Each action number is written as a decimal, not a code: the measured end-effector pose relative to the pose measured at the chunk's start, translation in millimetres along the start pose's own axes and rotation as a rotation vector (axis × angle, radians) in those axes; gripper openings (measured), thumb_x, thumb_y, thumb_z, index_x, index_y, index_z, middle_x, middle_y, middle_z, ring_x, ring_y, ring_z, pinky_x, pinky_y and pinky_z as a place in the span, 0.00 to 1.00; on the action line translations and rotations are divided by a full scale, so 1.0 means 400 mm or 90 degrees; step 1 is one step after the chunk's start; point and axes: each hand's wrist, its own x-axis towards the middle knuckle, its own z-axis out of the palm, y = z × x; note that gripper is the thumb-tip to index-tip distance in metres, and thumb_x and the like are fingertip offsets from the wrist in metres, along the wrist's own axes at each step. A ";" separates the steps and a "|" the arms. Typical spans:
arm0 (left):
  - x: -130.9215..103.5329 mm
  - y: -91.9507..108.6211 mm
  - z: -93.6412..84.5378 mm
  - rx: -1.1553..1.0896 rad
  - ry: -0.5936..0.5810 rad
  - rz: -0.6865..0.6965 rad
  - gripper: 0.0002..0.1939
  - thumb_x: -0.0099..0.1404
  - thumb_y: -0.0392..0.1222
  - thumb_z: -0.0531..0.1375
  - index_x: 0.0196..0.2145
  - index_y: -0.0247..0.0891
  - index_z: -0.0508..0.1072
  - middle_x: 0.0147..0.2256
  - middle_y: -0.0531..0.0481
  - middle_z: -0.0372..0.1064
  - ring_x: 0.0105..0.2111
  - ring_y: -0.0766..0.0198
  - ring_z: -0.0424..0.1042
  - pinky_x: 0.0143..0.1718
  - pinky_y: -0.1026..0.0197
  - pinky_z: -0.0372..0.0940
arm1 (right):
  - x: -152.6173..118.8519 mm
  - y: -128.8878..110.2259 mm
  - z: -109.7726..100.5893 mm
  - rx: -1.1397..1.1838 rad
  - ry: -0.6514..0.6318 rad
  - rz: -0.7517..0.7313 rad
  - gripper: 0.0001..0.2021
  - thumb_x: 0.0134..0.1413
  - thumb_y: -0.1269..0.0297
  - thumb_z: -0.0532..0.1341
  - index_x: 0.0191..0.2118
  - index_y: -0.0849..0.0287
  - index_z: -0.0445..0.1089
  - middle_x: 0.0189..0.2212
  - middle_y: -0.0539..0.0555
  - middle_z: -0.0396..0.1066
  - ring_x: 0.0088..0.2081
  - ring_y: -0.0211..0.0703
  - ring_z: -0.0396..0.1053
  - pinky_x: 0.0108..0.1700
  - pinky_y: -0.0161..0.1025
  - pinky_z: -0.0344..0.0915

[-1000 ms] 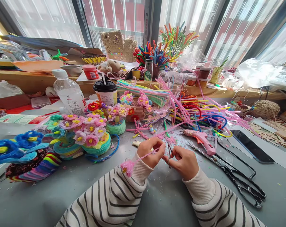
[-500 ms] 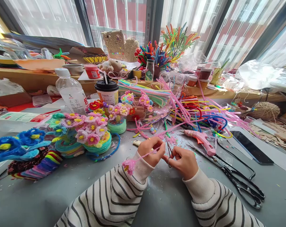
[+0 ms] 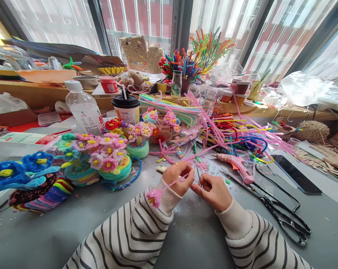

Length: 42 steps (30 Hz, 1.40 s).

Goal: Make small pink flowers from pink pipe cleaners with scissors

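My left hand (image 3: pixel 178 179) is closed in a pinch on the thin stem of a pink pipe-cleaner flower (image 3: pixel 154 197). The flower's head, with a yellow centre, hangs over my left cuff. My right hand (image 3: pixel 216 191) is closed on a pair of small scissors (image 3: pixel 199 176), whose blades point up and away from me beside my left fingertips. The two hands are close together above the grey table (image 3: pixel 185 243). Beyond them lie pink fuzz scraps (image 3: pixel 203 166) and glitter. The stem's far end is hidden by my left fingers.
Pink glue gun (image 3: pixel 237 168), large black scissors (image 3: pixel 281 216) and a phone (image 3: pixel 296 173) lie to the right. Pots of pipe-cleaner flowers (image 3: pixel 109 153), a lidded cup (image 3: pixel 126 108) and a plastic bottle (image 3: pixel 83 108) stand left. Loose pipe cleaners (image 3: pixel 222 130) are heaped behind my hands.
The small scissors' blades now look closer together, and my right fingers have shifted slightly on the handles. A small green piece now lies to the right of my right hand. My left hand has hardly moved.
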 end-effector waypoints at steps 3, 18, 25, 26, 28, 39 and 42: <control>0.001 0.002 -0.001 0.001 -0.010 0.001 0.07 0.52 0.39 0.50 0.19 0.36 0.62 0.18 0.55 0.60 0.19 0.72 0.59 0.23 0.69 0.55 | 0.002 0.000 -0.003 0.007 -0.024 -0.002 0.20 0.39 0.49 0.52 0.13 0.60 0.51 0.08 0.43 0.47 0.13 0.28 0.46 0.16 0.28 0.45; -0.001 -0.008 0.004 0.031 -0.008 0.002 0.08 0.53 0.39 0.49 0.19 0.36 0.61 0.17 0.55 0.59 0.19 0.73 0.57 0.22 0.69 0.55 | 0.001 0.008 0.010 0.067 0.044 0.019 0.20 0.39 0.57 0.54 0.09 0.60 0.47 0.07 0.44 0.47 0.13 0.28 0.44 0.16 0.28 0.46; 0.005 0.004 -0.006 -0.041 -0.001 -0.054 0.10 0.53 0.41 0.50 0.20 0.35 0.64 0.19 0.54 0.64 0.20 0.72 0.61 0.24 0.69 0.57 | 0.005 0.006 -0.003 0.128 0.024 0.054 0.22 0.42 0.50 0.52 0.10 0.61 0.52 0.09 0.45 0.50 0.14 0.29 0.46 0.17 0.29 0.47; 0.005 0.005 -0.008 -0.063 -0.004 -0.058 0.10 0.54 0.41 0.50 0.21 0.35 0.64 0.20 0.53 0.64 0.21 0.71 0.62 0.24 0.69 0.58 | 0.005 0.006 -0.005 0.136 0.014 0.050 0.22 0.43 0.48 0.50 0.11 0.61 0.54 0.09 0.46 0.50 0.15 0.30 0.47 0.18 0.29 0.47; 0.005 0.007 -0.011 -0.100 -0.010 -0.061 0.10 0.54 0.42 0.50 0.22 0.35 0.65 0.21 0.53 0.66 0.22 0.71 0.63 0.25 0.69 0.59 | 0.005 0.008 -0.007 0.146 -0.011 0.024 0.25 0.43 0.44 0.46 0.14 0.62 0.58 0.11 0.46 0.51 0.16 0.31 0.48 0.19 0.30 0.48; 0.004 0.004 -0.009 -0.139 -0.022 -0.049 0.09 0.53 0.42 0.51 0.23 0.35 0.66 0.23 0.51 0.67 0.23 0.71 0.65 0.26 0.69 0.60 | -0.004 0.004 -0.004 0.246 -0.127 -0.078 0.30 0.41 0.38 0.39 0.21 0.62 0.60 0.14 0.48 0.53 0.18 0.33 0.51 0.21 0.31 0.49; 0.005 0.003 -0.007 -0.146 -0.007 -0.040 0.09 0.53 0.42 0.52 0.22 0.34 0.67 0.22 0.52 0.67 0.23 0.71 0.64 0.26 0.70 0.59 | -0.005 0.004 -0.005 0.250 -0.121 -0.079 0.29 0.42 0.39 0.40 0.21 0.63 0.60 0.14 0.47 0.51 0.18 0.33 0.50 0.21 0.31 0.48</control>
